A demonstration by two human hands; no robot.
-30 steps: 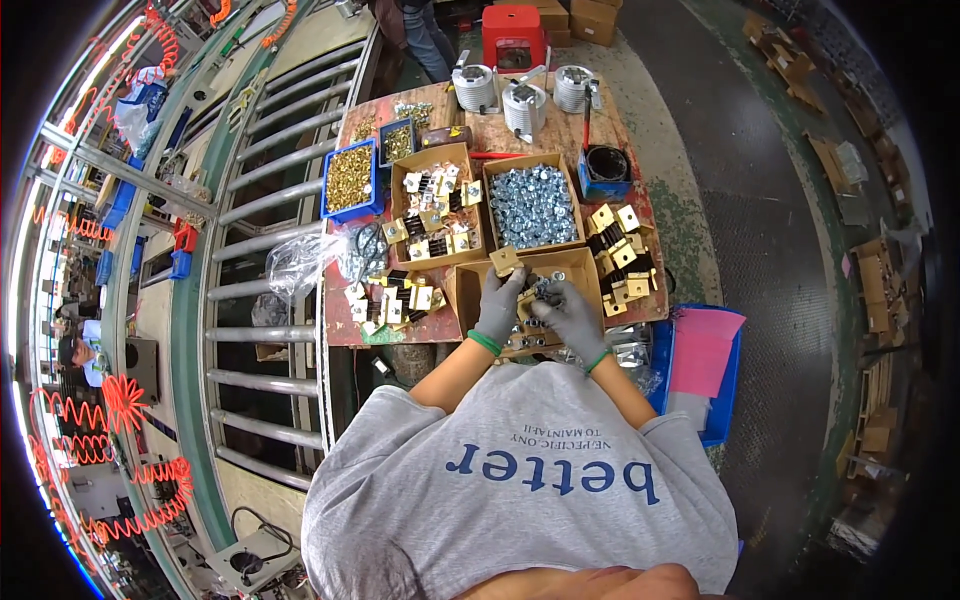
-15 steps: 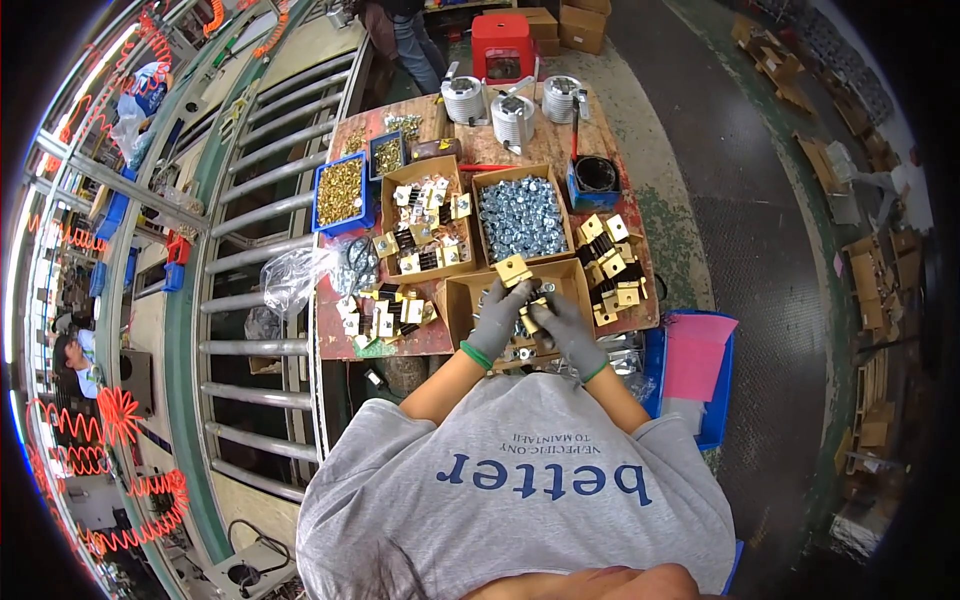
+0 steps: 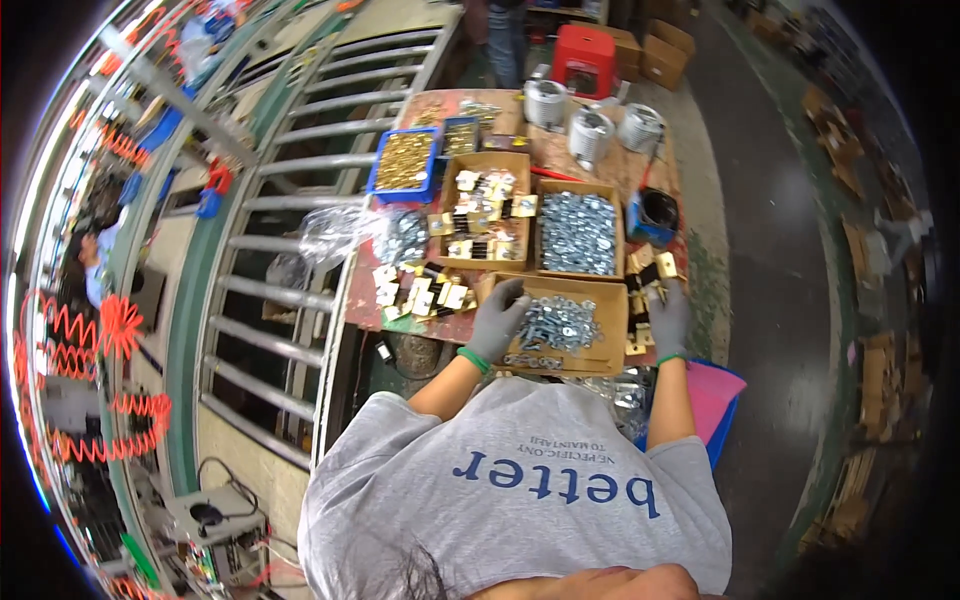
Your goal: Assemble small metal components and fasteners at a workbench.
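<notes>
My right hand [image 3: 669, 318], in a grey glove with a green cuff, closes on a gold-coloured metal block with a dark middle [image 3: 666, 266]. It is over the pile of similar gold-and-black blocks [image 3: 637, 263] at the table's right side. My left hand [image 3: 497, 328], gloved alike, hovers by the left edge of the near cardboard box [image 3: 602, 357]. Its fingers are loosely bent, thumb apart, with nothing visible in them. Inside that box lie silvery bolts and washers [image 3: 560, 322].
Behind stand a carton of silvery hardware [image 3: 578, 232], a carton of gold blocks [image 3: 487, 200] and a blue bin of brass-coloured pieces [image 3: 405, 160]. More blocks [image 3: 424, 292] lie at left. Ribbed silver cylinders [image 3: 590, 138] stand at the back. A roller conveyor [image 3: 290, 245] runs along the left.
My hands have parted. The right went from above the near box to the block pile on the right with a block; the left drew to the box's left edge. The view has shifted.
</notes>
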